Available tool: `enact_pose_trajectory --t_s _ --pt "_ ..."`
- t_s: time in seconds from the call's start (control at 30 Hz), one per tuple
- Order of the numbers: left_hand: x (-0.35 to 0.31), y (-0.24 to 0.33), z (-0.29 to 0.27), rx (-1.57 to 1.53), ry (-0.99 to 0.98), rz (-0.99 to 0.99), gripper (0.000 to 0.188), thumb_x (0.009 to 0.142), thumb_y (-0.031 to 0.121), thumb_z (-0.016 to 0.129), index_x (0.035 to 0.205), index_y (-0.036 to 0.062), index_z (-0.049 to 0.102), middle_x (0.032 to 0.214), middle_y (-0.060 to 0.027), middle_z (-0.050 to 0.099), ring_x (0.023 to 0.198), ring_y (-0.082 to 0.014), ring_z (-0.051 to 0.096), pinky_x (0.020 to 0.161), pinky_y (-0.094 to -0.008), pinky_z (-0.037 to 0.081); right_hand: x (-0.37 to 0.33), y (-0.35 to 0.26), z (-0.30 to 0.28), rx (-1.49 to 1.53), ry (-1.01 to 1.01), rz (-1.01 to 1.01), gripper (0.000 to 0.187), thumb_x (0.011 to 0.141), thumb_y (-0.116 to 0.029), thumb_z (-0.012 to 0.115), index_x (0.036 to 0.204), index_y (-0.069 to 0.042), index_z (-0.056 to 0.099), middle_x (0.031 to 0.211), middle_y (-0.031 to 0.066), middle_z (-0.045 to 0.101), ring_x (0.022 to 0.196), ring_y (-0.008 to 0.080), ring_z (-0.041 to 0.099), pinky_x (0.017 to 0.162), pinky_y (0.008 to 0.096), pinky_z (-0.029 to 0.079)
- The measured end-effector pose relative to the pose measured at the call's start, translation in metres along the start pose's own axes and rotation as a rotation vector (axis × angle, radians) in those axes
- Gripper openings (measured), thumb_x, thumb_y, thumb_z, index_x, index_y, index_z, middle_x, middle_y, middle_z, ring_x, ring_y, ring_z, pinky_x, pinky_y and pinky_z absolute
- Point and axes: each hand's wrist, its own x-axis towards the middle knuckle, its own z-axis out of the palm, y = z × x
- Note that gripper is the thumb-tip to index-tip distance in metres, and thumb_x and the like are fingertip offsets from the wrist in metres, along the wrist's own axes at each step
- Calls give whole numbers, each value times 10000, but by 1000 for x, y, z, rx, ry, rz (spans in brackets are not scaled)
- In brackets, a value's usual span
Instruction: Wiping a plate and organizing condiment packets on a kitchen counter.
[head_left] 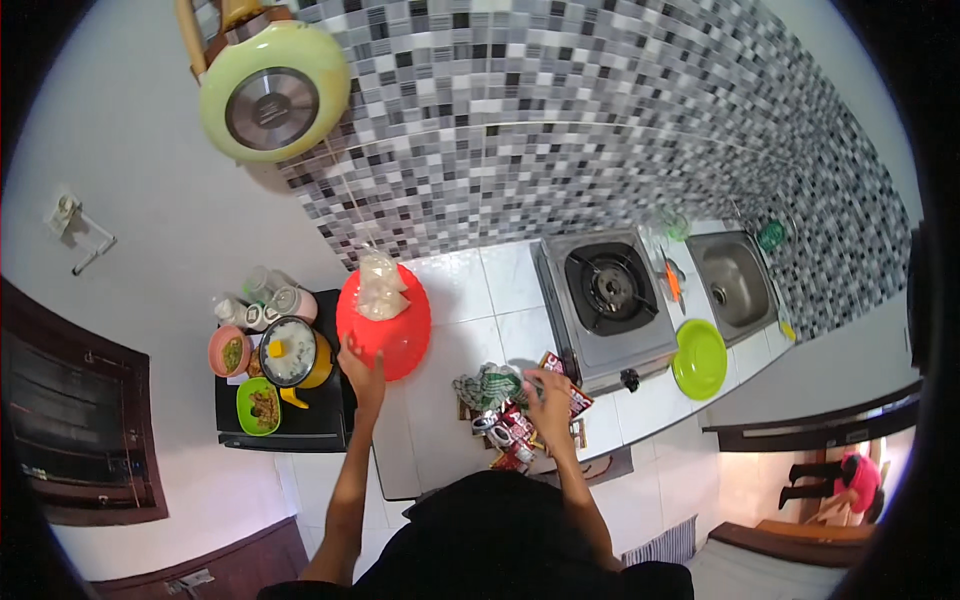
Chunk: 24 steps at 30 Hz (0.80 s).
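Observation:
My left hand [362, 382] grips the near left rim of a red plate [405, 345] with a scalloped edge, its thumb on the plate's inner side. Clear plastic bags of something pale [380, 288] lie on the plate's far part. My right hand [550, 408] is over a heap of packets, fingers drawn together; whatever they pinch is too small to make out. Beside those fingertips lies a crumpled green-and-white striped plastic bag [490, 387]. Red and dark sachets [515, 428] are piled below it, and another dark red packet [578, 398] lies right of the hand.
A single-burner gas stove [612, 300] stands right of the packets. Beyond it are a green plate [700, 360], an orange-handled knife [673, 280] and a sink [735, 285]. Left, a black surface holds a lidded pot [290, 352], bowls and bottles. A pan [272, 95] hangs above.

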Motion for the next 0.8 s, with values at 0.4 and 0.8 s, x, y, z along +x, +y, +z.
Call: enact_pose_trajectory --t_s 0.4,0.8 --pt "-156 71 -48 -43 -369 -248 622 884 79 737 1441 80 461 1408 -126 478 1170 -262 539 873 -339 517 0 -7 47 84 -151 -111 286 845 -167 749 1098 -50 683 1081 157 686 1026 370 634 1056 483 430" --pt "-114 192 -17 -786 -573 -496 186 1063 209 574 1140 44 615 1033 12 620 925 -76 537 820 -257 447 -14 -95 -53 1103 -425 339 154 1025 -182 644 1098 -54 598 967 -46 560 906 51 521 832 209 431"
